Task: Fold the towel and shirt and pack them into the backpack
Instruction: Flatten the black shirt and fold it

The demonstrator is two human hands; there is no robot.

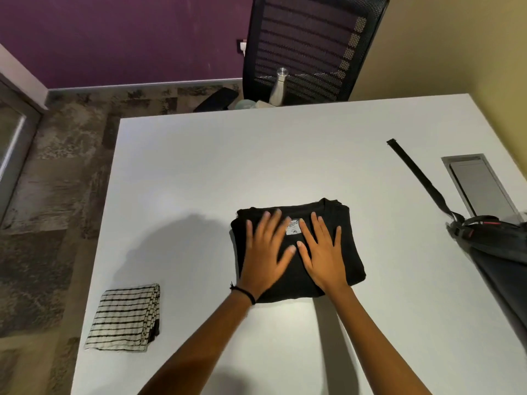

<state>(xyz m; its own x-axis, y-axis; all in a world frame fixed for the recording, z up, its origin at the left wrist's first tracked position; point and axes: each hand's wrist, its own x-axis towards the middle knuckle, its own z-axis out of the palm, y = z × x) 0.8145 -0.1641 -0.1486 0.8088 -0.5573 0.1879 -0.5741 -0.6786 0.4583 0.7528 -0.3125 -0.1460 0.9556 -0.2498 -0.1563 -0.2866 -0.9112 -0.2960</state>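
At the left, close to the bench [199, 166] edge: striped towel [125, 317], folded into a flat square, touched by neither hand. Soft, light, likely to flop open if lifted by one corner; best scooped from underneath or pinched across the thick folded side. Little margin there before the drop to the floor [57, 195], so draw inward, not outward.

In the middle: left hand [266, 252], fingers straight and spread, lying flat on the black shirt [352, 246], folded into a compact block with its neck label [293, 228] up. Right hand [322, 252] just beside it, likewise flat and spread wide, holding nothing. Limp cloth, light, several layers thick; probably holds shape only while supported. Slide fingers under the near and far edges and lift level.

Plenty of bare bench around the shirt, towards the far edge and towards the right. At the right edge: dark backpack [496, 246], partly out of view, strap [413, 172] trailing across the bench; opening not visible. Mind the strap when carrying across.
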